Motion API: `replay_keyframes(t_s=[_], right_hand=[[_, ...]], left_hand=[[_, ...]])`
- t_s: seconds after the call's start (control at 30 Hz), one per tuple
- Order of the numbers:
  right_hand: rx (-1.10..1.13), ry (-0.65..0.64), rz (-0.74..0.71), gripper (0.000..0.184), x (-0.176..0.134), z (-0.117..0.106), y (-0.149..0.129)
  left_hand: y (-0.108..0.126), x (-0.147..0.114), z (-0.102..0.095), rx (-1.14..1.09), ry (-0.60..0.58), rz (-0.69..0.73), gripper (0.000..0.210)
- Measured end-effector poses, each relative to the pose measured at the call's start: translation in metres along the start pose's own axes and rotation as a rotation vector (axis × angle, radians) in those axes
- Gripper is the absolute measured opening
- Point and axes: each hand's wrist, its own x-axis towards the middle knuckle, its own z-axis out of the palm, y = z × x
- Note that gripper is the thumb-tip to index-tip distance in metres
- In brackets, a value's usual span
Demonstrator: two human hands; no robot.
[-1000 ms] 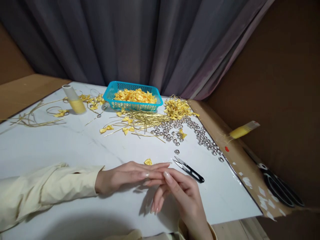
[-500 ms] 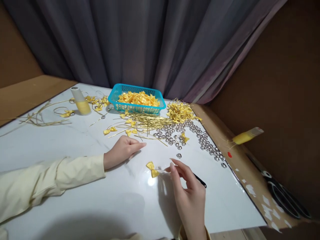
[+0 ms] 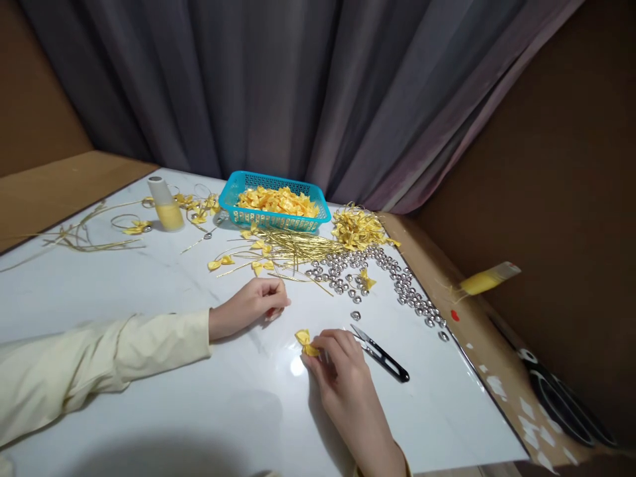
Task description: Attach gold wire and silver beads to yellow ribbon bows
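My right hand pinches a small yellow ribbon bow by its right side, low over the white tabletop. Thumb and fingertips meet at the bow and cover part of it. Just right of that hand lies a pair of black-handled thread snips, its blades pointing up and left. My left hand rests on the table left of the bow, fingers curled in; what they hold, if anything, is hidden. One silver ring-like piece sits above the snips.
Farther back stands a blue basket of yellow bows. Gold cords, a bunch of corded bows and many silver pieces spread before it. A thread spool stands left. Large scissors are at the right.
My right hand has moved left and closed on the bow, leaving the snips in full view. The left hand's fingers have curled in from a stretched pointing shape.
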Motion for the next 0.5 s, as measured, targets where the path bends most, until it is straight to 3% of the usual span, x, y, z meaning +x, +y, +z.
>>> replay_keyframes(t_s=[0.13,0.23,0.37,0.5], right_hand=[[0.045,0.017,0.0,0.012,0.0,-0.003,-0.002],[0.091,0.093,0.0,0.013,0.0,-0.006,-0.004],[0.122,0.235,-0.019,0.012,0.0,-0.01,-0.008],[0.153,0.296,-0.053,0.013,0.001,-0.012,-0.011]], left_hand=[[0.0,-0.001,0.001,-0.084,-0.055,0.02,0.021],[0.001,-0.003,0.001,-0.102,-0.161,0.039,0.018],[0.001,-0.004,0.003,-0.25,-0.348,-0.069,0.038],[0.001,-0.006,0.006,-0.354,-0.412,-0.157,0.042]])
